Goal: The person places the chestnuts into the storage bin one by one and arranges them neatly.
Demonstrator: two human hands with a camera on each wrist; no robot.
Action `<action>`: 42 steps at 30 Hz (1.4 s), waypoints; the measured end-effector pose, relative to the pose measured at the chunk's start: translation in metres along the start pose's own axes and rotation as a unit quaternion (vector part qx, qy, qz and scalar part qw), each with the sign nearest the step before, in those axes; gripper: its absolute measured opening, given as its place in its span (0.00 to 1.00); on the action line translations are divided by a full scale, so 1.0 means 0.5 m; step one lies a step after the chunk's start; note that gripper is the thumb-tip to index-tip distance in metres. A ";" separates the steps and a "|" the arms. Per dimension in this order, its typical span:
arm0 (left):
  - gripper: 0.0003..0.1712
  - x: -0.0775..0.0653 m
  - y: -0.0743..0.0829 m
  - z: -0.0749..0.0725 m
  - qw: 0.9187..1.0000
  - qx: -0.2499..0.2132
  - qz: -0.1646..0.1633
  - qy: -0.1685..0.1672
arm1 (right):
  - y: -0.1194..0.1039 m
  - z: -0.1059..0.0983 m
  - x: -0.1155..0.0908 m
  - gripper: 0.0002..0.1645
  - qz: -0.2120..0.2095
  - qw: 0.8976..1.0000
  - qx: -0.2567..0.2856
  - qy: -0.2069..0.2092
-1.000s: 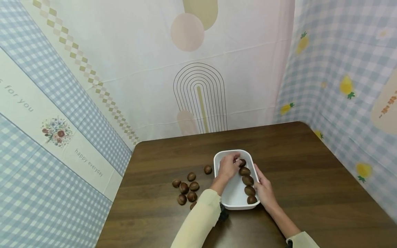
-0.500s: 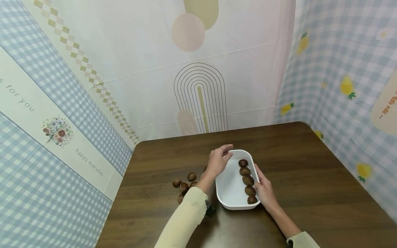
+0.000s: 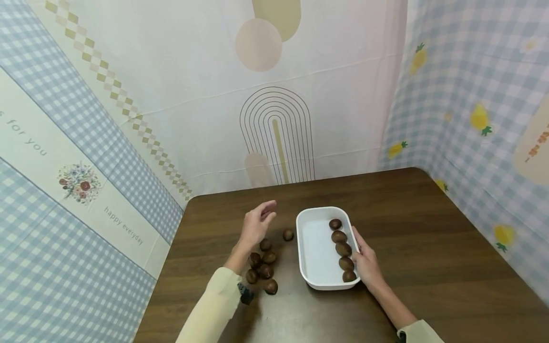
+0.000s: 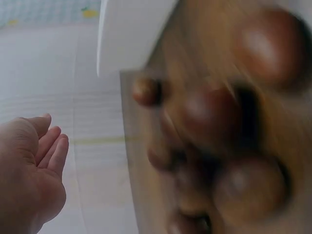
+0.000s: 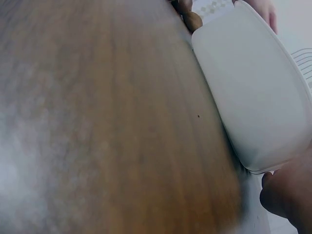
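My left hand [image 3: 255, 228] hovers over the left part of the table, its fingers loosely extended and holding nothing. Loose brown chestnuts [image 3: 266, 271] lie close below and beside it; in the left wrist view these chestnuts [image 4: 212, 114] look blurred. My right hand [image 3: 369, 269] grips the right side of a white rectangular container [image 3: 319, 255], thumb at the rim and the other fingers mostly hidden. Along the container's right inner wall runs a line of several chestnuts [image 3: 343, 249]. From the right wrist, the container's outer wall [image 5: 248, 87] is seen.
One chestnut [image 3: 288, 234] lies apart, between the group and the container. The dark wooden table [image 3: 411, 214] meets a printed cloth backdrop [image 3: 343, 119] behind, with checked cloth [image 3: 467, 133] at the right.
My left hand has left the container's inside and moved left over the loose chestnuts. The right hand and the container stay in place, with the same line of chestnuts.
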State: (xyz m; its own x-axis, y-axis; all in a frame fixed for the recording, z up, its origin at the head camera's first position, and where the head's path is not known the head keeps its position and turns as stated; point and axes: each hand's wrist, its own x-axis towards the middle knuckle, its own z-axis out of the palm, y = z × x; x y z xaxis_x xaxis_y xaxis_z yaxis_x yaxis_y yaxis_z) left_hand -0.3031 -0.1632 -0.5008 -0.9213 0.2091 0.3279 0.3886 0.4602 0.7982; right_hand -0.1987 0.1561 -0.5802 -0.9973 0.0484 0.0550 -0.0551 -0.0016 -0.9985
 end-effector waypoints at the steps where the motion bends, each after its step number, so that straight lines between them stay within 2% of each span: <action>1: 0.22 -0.009 -0.007 -0.012 1.000 0.003 -0.004 0.003 | 0.000 -0.001 0.000 0.55 0.000 1.000 0.006 0.000; 5: 0.24 -0.047 -0.032 -0.049 0.999 0.025 -0.015 0.012 | 0.001 -0.004 0.000 0.55 -0.006 1.000 0.012 0.002; 9: 0.25 -0.091 -0.052 -0.072 0.999 0.032 -0.023 0.022 | 0.000 -0.006 0.000 0.54 -0.011 1.000 0.014 0.001; 13: 0.26 -0.135 -0.067 -0.085 0.998 0.036 -0.032 0.039 | -0.001 -0.006 -0.001 0.54 -0.014 1.000 0.010 0.000; 18: 0.27 -0.188 -0.077 -0.089 0.995 0.047 -0.063 0.058 | 0.001 -0.005 -0.002 0.54 -0.010 1.000 -0.004 0.001; 20: 0.27 -0.208 -0.077 -0.087 0.994 0.053 -0.074 0.068 | 0.003 -0.005 -0.002 0.54 -0.007 1.000 -0.007 0.003; 24: 0.25 -0.250 -0.079 -0.076 0.990 0.070 -0.071 0.096 | 0.005 -0.003 -0.001 0.54 -0.008 1.000 -0.006 0.004; 27: 0.25 -0.282 -0.079 -0.062 0.986 0.107 -0.044 0.118 | 0.004 -0.002 -0.001 0.54 -0.008 1.000 0.002 0.001; 31: 0.25 -0.320 -0.071 -0.038 0.977 0.163 -0.015 0.138 | 0.003 -0.001 -0.001 0.54 -0.010 1.000 0.009 -0.001; 36: 0.26 -0.355 -0.049 -0.005 0.973 0.186 -0.012 0.140 | 0.004 0.000 0.000 0.54 -0.015 1.000 0.013 -0.002; 42: 0.27 -0.382 -0.024 0.028 0.968 0.208 -0.032 0.134 | 0.007 0.001 0.002 0.54 -0.010 1.000 0.009 -0.003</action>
State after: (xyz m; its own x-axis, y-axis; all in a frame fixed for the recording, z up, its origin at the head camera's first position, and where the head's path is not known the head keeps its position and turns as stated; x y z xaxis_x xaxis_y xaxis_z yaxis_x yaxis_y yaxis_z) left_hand -0.1316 -0.1965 -0.5800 -0.8927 -0.0373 0.4491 0.2527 0.7838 0.5672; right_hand -0.1999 0.1555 -0.5838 -0.9963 0.0435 0.0742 -0.0750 -0.0182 -0.9970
